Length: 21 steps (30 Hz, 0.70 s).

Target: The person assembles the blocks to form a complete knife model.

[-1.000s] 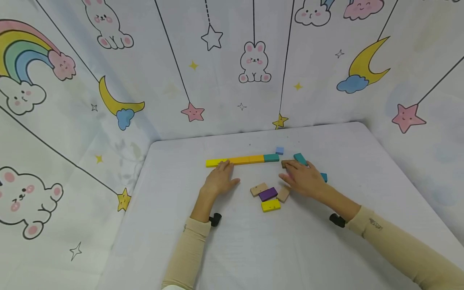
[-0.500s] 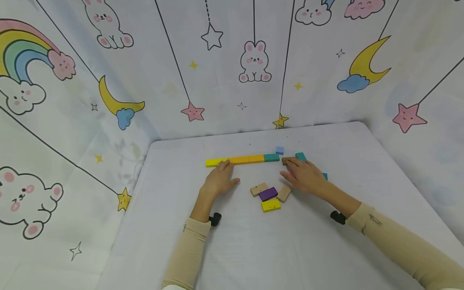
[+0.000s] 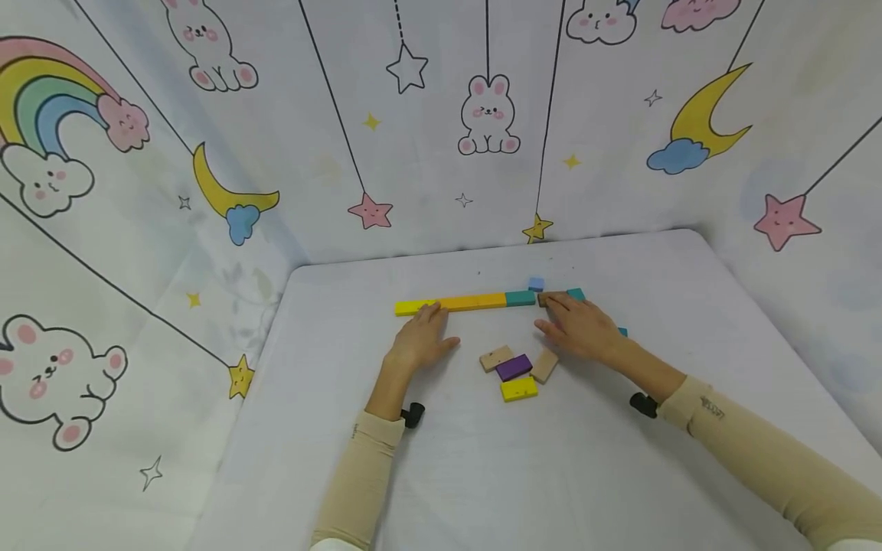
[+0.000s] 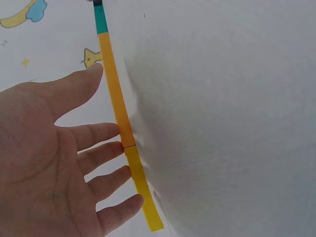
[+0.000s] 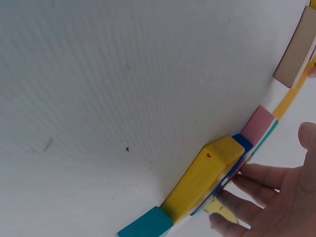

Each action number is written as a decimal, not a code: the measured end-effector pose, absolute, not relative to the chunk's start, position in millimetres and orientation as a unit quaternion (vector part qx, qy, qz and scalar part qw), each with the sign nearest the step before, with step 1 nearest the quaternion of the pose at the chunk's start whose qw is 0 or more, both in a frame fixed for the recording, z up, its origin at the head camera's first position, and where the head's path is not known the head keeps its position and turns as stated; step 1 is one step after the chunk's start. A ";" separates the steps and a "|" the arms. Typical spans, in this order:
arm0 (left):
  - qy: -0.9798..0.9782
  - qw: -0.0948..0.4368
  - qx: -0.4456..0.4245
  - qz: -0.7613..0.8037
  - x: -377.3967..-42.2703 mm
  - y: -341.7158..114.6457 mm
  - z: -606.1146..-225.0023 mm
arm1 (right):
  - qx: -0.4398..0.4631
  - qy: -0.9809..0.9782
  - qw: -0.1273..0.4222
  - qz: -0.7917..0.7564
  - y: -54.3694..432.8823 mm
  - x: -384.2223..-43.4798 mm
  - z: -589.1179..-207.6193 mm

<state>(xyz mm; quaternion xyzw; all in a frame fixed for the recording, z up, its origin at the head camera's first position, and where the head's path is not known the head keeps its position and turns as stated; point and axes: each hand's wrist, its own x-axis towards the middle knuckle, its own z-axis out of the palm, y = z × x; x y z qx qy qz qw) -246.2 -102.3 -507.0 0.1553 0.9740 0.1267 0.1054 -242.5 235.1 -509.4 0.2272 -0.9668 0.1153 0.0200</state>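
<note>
A straight row of flat blocks lies across the back of the table: yellow (image 3: pixel 408 308), orange (image 3: pixel 475 303) and teal (image 3: pixel 520 298). My left hand (image 3: pixel 418 342) has its fingers extended, with the fingertips against the near side of the row where yellow meets orange. A brown block (image 3: pixel 542 299) sits at the row's right end, close to the teal piece. The fingertips of my right hand (image 3: pixel 584 330) touch this brown block, fingers loosely extended, and partly cover it. In the right wrist view, a yellow block (image 5: pixel 202 177) and a pink block (image 5: pixel 259 123) lie near those fingers.
Behind the row's right end is a small blue block (image 3: pixel 536 284). Another teal block (image 3: pixel 576 293) shows beyond the right hand. Nearer are tan (image 3: pixel 496 358), purple (image 3: pixel 513 367) and yellow (image 3: pixel 519 389) blocks. Printed cloth (image 3: pixel 427 168) hangs behind the table.
My right hand has moved slightly away from the body, and the brown block has shifted back into line with the row. The nearby teal block has moved a little. My left hand stays put.
</note>
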 end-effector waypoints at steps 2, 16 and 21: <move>0.974 0.105 0.152 0.130 -245.3 -101.9 -504.9 | 0.224 -0.968 0.012 0.115 235.4 -245.2 -510.1; 0.974 0.101 0.153 0.131 -243.4 -102.9 -502.7 | 0.240 -0.962 0.006 0.130 236.4 -253.9 -512.6; 0.975 0.099 0.155 0.124 -243.7 -102.2 -502.8 | 0.241 -0.961 -0.001 0.137 238.1 -255.9 -512.3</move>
